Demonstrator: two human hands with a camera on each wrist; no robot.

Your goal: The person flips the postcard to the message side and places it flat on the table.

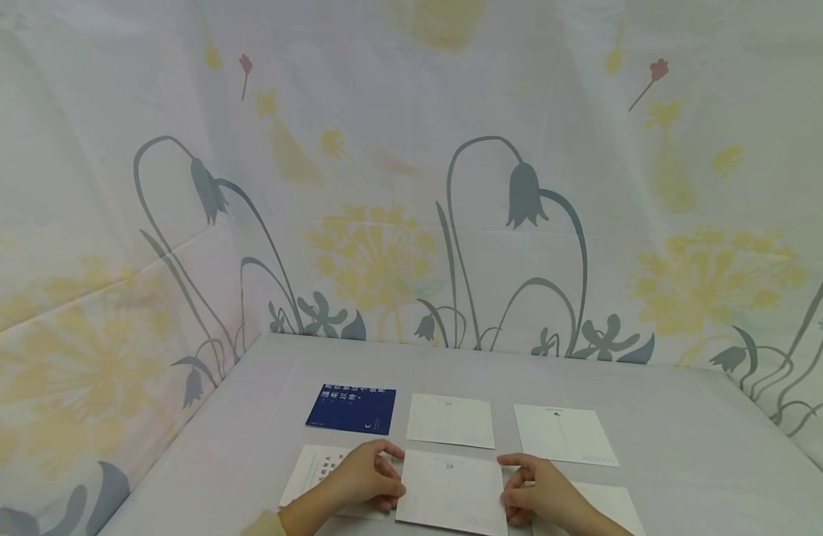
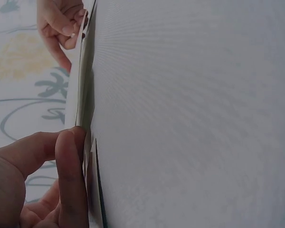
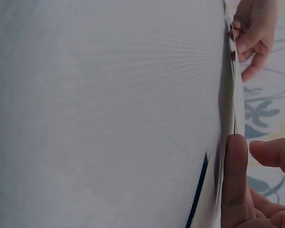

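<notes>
A white card (image 1: 452, 491) with a faint small print near its far edge lies between my two hands at the front middle of the table. My left hand (image 1: 367, 476) pinches its left edge between thumb and finger, as the left wrist view shows up close. At the opposite edge is my right hand (image 1: 542, 491); in the right wrist view one straight finger (image 3: 235, 180) touches the edge while another finger stands a little apart from it. Under my left hand shows a printed white card (image 1: 304, 473), partly covered. Another white card (image 1: 609, 502) is half hidden by my right hand.
Behind these, a dark blue card (image 1: 351, 408) with white characters, a plain white card (image 1: 450, 420) and a white card with a small dark mark (image 1: 565, 434) form a back row on the grey tabletop (image 1: 706, 432). A flower-patterned curtain (image 1: 411, 186) rises along the table's far side.
</notes>
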